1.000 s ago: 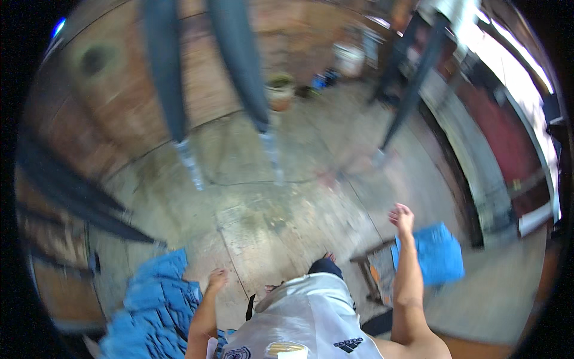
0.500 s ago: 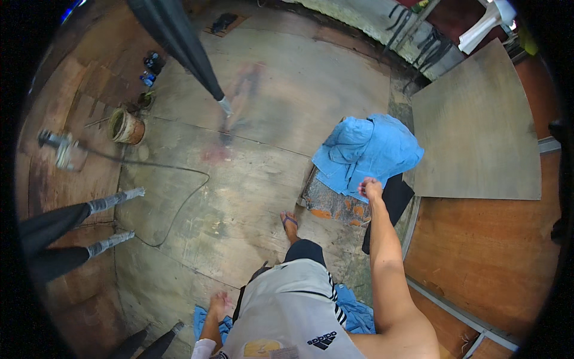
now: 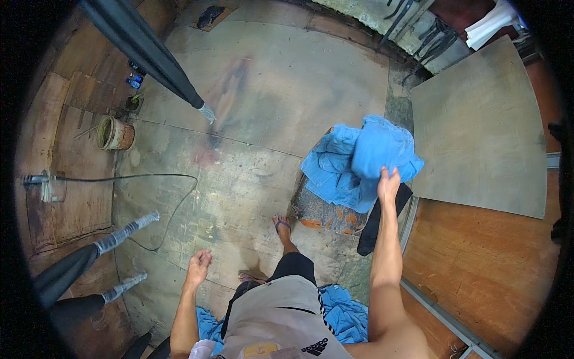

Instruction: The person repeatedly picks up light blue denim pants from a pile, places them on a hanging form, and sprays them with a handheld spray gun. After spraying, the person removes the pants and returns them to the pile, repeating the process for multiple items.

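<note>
A heap of light blue denim garments (image 3: pixel 335 149) lies on a low, worn block (image 3: pixel 326 218) with orange patches, ahead and to the right of me. My right hand (image 3: pixel 388 186) is closed on the near edge of one blue denim garment (image 3: pixel 382 146), part of which is raised and bunched over the heap. Folds hide which kind of garment it is. My left hand (image 3: pixel 199 267) hangs over the floor at my left, its fingers curled in and nothing visible in them. More blue cloth (image 3: pixel 344 311) lies behind me, partly covered by my body.
Black cloth (image 3: pixel 382 221) lies right of the block. A large board (image 3: pixel 478 131) leans at the right. Dark hanging legs with plastic-wrapped ends (image 3: pixel 206 112) reach in from above and left. A bucket (image 3: pixel 119 134) and a black cable (image 3: pixel 194 185) are at the left.
My right hand has moved up and right onto the cloth and closed on it; the garment's near part is lifted. My left hand has come forward from beside my hip.
</note>
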Demonstrator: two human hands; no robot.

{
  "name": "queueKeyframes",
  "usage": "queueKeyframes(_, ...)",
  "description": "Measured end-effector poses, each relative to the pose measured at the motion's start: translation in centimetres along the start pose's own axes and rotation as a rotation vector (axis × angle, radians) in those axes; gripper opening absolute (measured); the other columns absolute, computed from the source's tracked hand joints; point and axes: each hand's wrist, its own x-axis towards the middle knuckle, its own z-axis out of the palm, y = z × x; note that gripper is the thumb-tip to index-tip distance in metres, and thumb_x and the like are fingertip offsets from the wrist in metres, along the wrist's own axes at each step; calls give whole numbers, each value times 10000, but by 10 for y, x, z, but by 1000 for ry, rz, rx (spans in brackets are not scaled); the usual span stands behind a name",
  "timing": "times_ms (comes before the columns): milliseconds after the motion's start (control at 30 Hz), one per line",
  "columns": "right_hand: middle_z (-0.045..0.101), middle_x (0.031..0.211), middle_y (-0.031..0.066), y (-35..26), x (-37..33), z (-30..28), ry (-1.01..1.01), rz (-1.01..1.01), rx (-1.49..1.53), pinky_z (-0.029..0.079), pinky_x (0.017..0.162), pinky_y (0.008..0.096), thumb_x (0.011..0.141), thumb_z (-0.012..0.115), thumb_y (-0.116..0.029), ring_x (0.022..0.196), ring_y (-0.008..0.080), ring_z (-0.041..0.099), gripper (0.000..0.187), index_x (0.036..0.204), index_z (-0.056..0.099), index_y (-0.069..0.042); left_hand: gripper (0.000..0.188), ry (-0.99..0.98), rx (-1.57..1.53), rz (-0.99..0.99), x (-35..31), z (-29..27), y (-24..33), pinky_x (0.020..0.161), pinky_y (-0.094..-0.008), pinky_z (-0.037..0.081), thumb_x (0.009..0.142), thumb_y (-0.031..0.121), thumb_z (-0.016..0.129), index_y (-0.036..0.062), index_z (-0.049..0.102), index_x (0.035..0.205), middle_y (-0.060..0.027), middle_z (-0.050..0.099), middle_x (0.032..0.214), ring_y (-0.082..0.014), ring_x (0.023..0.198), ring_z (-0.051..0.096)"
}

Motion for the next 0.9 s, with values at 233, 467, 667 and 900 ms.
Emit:
queueKeyframes(233, 591, 792, 186, -196, -171, -45, -949, -341, 106, 483, 670, 389, 878, 657, -170, 705, 280, 581, 186, 955, 596, -12, 496, -213, -476, 3, 54, 73, 101, 861, -304, 542, 1028, 388, 534, -39, 582, 1275, -153, 678, 1155, -200, 951, 679)
queueKeyframes(467, 665, 975, 253, -255, -320, -22, -1695, -456, 84, 493, 784, 458, 974, 562, -367, 873, 421, 626, 393, 1095, 604, 4, 547, -294, -926, 28, 36, 71, 97, 989, -411, 515, 1024, 442, 503, -3, 536, 1340, -155, 634, 1282, -266, 1156, 627)
queueKeyframes(667, 487, 1446, 261, -248, -368, 55, -991, -41, 150, 382, 1115, 412, 1044, 468, -402, 1332, 352, 493, 620, 1469, 374, 39, 496, -185, -1165, 424, -86, -16, 31, 1012, -368, 475, 969, 307, 655, 6, 529, 1342, -79, 603, 1315, -193, 1173, 592)
queueKeyframes(900, 547, 1317, 87, -343, -440, 122, -1633, -167, 518, 435, 967, 338, 1019, 562, -396, 1138, 172, 526, 649, 1547, 328, -101, 533, 87, -1003, 658, -203, -60, -65, 1107, -351, 351, 993, 272, 628, 18, 451, 1427, -59, 550, 1375, -182, 1277, 487)
